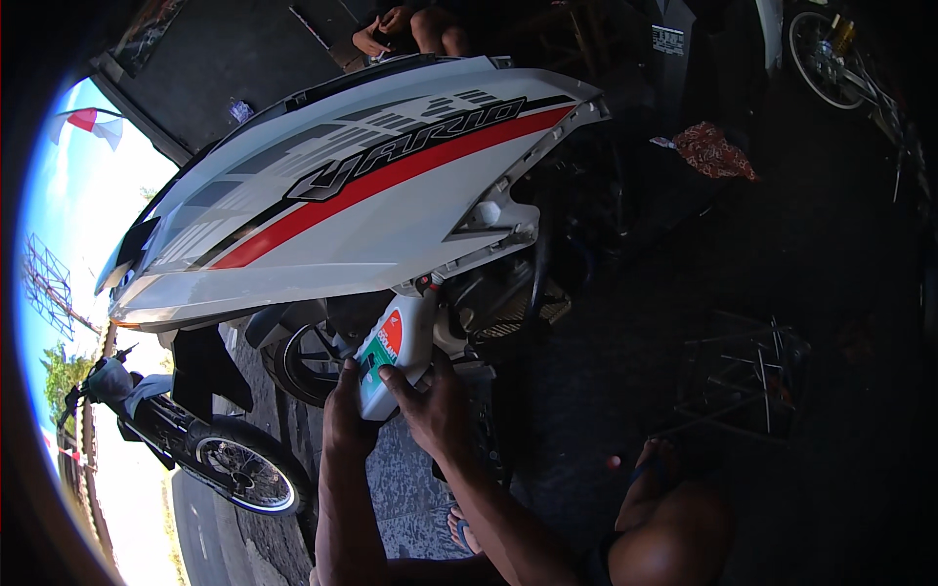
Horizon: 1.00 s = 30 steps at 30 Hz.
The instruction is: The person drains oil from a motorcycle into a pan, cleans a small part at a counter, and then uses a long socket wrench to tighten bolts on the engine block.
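Note:
Both hands grip a white plastic bottle point(414, 332) with a red and green label. My left hand point(345, 415) wraps its left side near the base, thumb on the label. My right hand point(436, 410) closes round the right side, its thumb also on the label. The bottle is tilted, its top end right under the lower edge of a scooter's white body panel point(371, 244) with red, grey and black graphics. Whether the top touches the scooter, and whether it is capped, I cannot tell.
A scooter wheel point(298, 369) shows left of the bottle. Further left stands another motorbike point(244, 464). A metal-rod frame point(752, 386) is on the dark floor at right, and a reddish patterned cloth point(711, 151) lies beyond. Another person's hands point(379, 31) show behind the scooter.

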### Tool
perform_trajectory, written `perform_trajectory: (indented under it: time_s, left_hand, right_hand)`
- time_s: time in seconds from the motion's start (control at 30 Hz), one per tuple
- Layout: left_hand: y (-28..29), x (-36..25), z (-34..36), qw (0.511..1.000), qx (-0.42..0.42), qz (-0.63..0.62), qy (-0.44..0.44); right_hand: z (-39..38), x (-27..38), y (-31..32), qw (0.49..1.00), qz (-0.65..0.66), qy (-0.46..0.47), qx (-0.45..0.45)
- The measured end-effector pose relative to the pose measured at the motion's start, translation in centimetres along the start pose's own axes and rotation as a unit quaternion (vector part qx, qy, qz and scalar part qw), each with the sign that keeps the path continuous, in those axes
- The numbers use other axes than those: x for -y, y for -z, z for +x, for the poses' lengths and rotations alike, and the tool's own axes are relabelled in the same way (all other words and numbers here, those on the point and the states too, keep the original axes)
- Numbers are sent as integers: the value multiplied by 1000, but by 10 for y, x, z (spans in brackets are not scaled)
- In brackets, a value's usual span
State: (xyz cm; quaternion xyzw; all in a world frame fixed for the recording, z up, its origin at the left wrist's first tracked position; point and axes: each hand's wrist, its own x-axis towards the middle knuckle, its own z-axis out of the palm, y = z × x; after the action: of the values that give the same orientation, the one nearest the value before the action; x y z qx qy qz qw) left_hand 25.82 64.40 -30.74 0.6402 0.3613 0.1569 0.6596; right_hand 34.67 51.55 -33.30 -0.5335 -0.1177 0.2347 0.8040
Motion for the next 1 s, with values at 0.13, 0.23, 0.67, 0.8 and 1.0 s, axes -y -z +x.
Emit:
perform_trajectory:
  time_s: [0.13, 0.23, 0.67, 0.8, 1.0]
  left_hand:
    - [19, 17, 12, 997, -40, 43, -48]
    - [-5, -6, 0, 999, -35, -20, 22]
    - [-27, -26, -22, 999, -45, -21, -4]
    - [1, -3, -5, 988, -26, 139, -59]
    - [5, 1, 1, 999, -23, 23, -13]
  right_hand:
    - [-2, 0, -4, 1000, -3, 27, -8]
    - [0, -2, 0, 999, -31, 28, -11]
    - [2, -13, -4, 999, 2, 38, -9]
    - [0, -8, -5, 999, 3, 45, -8]
    - [0, -5, -2, 999, -10, 38, -7]
